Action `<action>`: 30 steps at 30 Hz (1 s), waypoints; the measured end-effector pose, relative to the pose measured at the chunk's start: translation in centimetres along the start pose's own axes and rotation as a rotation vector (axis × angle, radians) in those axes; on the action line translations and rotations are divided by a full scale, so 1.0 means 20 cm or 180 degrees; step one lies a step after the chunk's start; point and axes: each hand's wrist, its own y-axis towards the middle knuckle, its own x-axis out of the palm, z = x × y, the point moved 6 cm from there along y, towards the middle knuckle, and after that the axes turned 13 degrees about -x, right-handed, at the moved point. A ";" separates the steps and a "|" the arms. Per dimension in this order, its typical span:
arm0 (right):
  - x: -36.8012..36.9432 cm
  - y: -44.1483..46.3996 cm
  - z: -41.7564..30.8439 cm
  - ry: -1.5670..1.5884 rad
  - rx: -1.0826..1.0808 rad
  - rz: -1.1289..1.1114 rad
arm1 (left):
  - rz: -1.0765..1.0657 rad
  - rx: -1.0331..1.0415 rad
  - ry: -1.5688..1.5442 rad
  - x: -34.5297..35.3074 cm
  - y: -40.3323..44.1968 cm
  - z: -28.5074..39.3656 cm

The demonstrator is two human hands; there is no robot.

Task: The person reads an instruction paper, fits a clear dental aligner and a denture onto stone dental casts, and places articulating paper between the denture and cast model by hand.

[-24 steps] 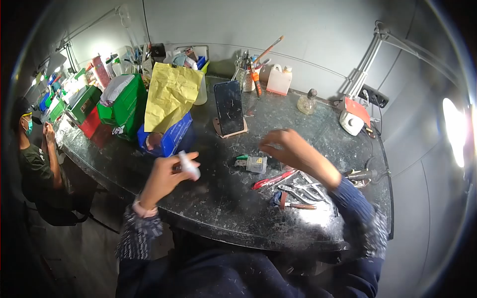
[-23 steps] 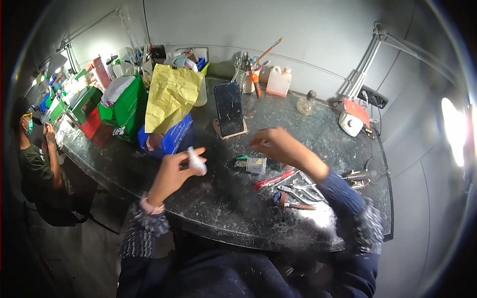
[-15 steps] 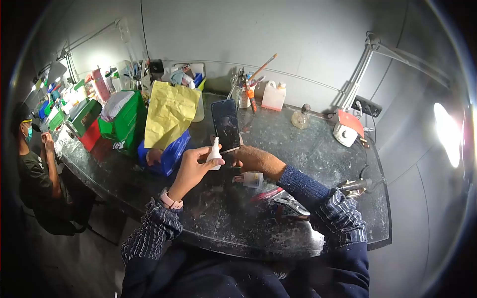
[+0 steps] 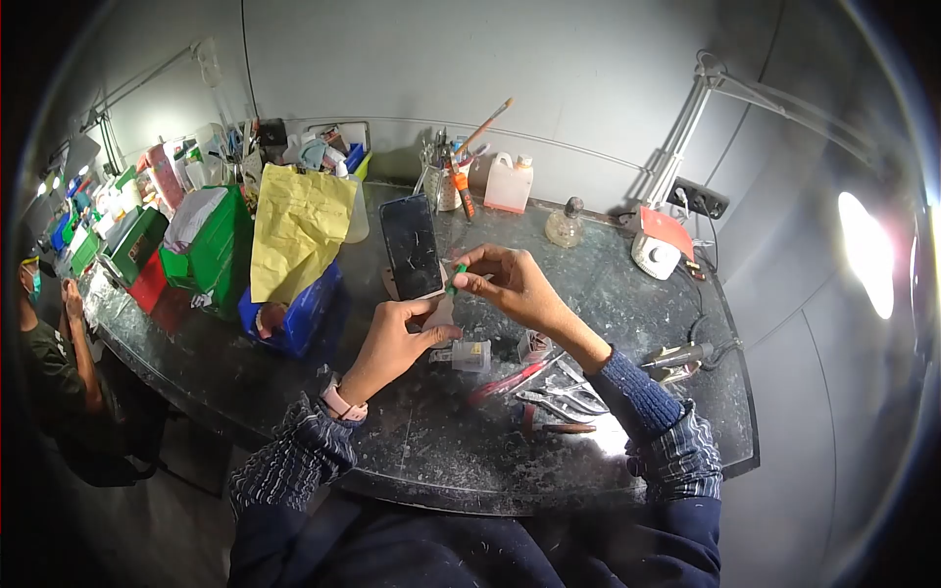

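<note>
My left hand (image 4: 397, 338), with a pink watch on its wrist, is closed around a small pale squeeze bottle (image 4: 443, 312) whose tip points up. My right hand (image 4: 510, 284) pinches a small green cap (image 4: 458, 275) between thumb and fingertips, right at the bottle's tip. Whether the cap is seated on the tip, I cannot tell. Just behind both hands a dark phone (image 4: 412, 245) leans upright on a stand. Below them lies a small clear container (image 4: 470, 356) on the dark worktable (image 4: 412, 441).
Pliers (image 4: 564, 397) and a red-handled tool (image 4: 510, 382) lie beneath my right forearm. At left are a blue bin (image 4: 314, 318), yellow paper (image 4: 304, 230) and a green bin (image 4: 211, 245). A glass bottle (image 4: 566, 225) and white device (image 4: 655, 257) stand at right. Another person sits far left.
My right hand has come up from beside the phone's base to the bottle's tip, now with the green cap in its fingers. My left hand still holds the bottle. The whole view has shifted slightly.
</note>
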 end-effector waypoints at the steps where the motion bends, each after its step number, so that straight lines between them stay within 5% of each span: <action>1: 0.01 0.00 0.00 -0.0085 0.0041 -0.0127 | -0.0022 0.0016 0.0048 0.00 0.00 0.01; 10: 0.09 -0.04 0.01 -0.0530 -0.0321 -0.0164 | 0.0573 0.0030 0.0343 -0.01 -0.02 -0.01; 13: 0.11 -0.03 0.02 -0.0623 0.0009 -0.0050 | 0.0974 0.0081 -0.0465 -0.01 -0.01 -0.05; 19: -0.10 0.11 0.20 -0.1343 -0.0127 0.0146 | 0.1334 0.0230 0.0520 -0.22 -0.11 0.04; 25: -0.50 0.20 0.68 -0.2127 -0.0008 0.0980 | 0.3730 0.0207 0.1588 -0.88 -0.49 -0.02; 27: -0.55 0.20 0.87 -0.1769 0.0289 0.0999 | 0.3759 0.0058 0.1832 -1.00 -0.52 -0.21; 30: -0.56 0.20 0.83 -0.1964 0.0308 0.1068 | 0.2903 -0.0593 0.1243 -1.06 -0.48 -0.51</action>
